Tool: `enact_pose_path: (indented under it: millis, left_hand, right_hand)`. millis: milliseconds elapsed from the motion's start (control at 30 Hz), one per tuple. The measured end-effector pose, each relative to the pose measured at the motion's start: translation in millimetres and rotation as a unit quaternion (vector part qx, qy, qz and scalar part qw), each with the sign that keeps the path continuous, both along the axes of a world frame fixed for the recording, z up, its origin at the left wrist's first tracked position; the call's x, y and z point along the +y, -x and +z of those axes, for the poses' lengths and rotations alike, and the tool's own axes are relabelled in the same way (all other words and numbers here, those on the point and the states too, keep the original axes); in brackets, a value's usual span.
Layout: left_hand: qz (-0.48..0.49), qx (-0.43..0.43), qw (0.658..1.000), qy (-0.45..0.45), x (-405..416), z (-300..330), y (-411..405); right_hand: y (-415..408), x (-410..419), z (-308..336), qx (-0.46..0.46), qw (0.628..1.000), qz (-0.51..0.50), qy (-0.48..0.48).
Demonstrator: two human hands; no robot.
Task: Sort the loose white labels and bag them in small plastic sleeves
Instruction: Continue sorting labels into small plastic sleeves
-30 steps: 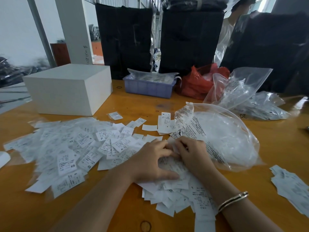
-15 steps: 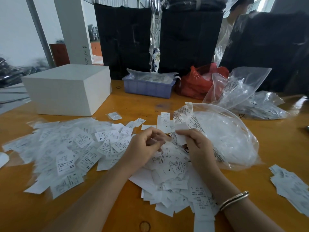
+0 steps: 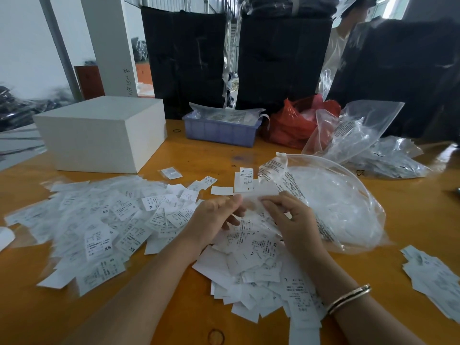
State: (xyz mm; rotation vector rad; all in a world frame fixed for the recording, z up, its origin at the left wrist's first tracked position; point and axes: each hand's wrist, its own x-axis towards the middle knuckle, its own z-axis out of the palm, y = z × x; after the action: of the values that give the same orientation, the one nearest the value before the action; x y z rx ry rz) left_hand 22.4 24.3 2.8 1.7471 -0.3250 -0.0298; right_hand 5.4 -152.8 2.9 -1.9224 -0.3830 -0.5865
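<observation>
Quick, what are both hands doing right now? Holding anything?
Left hand: fingers pinch one end of a small clear plastic sleeve, raised over the loose white labels.
Right hand: fingers pinch the sleeve's other end.

Counts, approx where piles blur:
- Hands: 2, left hand [image 3: 214,217] & right hand [image 3: 296,222].
- White box [image 3: 99,135]: 1.
- Blue plastic tray [image 3: 221,131]: 1.
- Red plastic bag [image 3: 293,123]: 1.
- Big clear bags: 2, near clear bag [image 3: 331,202], far clear bag [image 3: 353,130].
- Label heaps: 3, sleeved labels [image 3: 94,220] left, loose labels [image 3: 261,267] centre, small label stack [image 3: 435,277] right edge. Single labels too many to count.
- Bangle [image 3: 348,298]: 1.
- Black bundles [image 3: 283,61] behind the table: 3.
</observation>
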Motion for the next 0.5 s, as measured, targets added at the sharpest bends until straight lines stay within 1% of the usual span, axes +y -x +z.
enact_pose_path:
  millis: [100, 200, 300, 367, 433, 500]
  left_hand:
    - [0.047, -0.013, 0.997, 0.06, -0.4, -1.1, -1.3]
    - [0.05, 0.001, 0.993, 0.105, 0.9, 0.5, -2.1]
    - [0.052, 0.002, 0.993, 0.103, -0.1, 0.2, -2.1]
    - [0.069, -0.013, 0.992, 0.106, -0.7, 0.2, -2.2]
    - [0.086, -0.03, 0.99, 0.11, -0.5, 1.0, -2.4]
    - [0.09, -0.082, 0.99, 0.064, -0.5, 1.8, -1.3]
  right_hand:
    - [-1.1, 1.9, -1.2, 0.005, 1.0, 0.003, 0.027]
    - [-1.0, 2.1, -3.3, 0.001, 0.997, 0.005, 0.078]
    - [-0.8, 1.7, -5.1, -0.012, 0.993, 0.001, 0.117]
    - [-1.3, 2.2, -5.5, -0.005, 0.996, -0.003, 0.094]
    - [-2.8, 0.7, -5.2, 0.014, 0.999, -0.025, 0.034]
    - [-3.5, -2.1, -3.6, 0.025, 0.998, -0.049, -0.029]
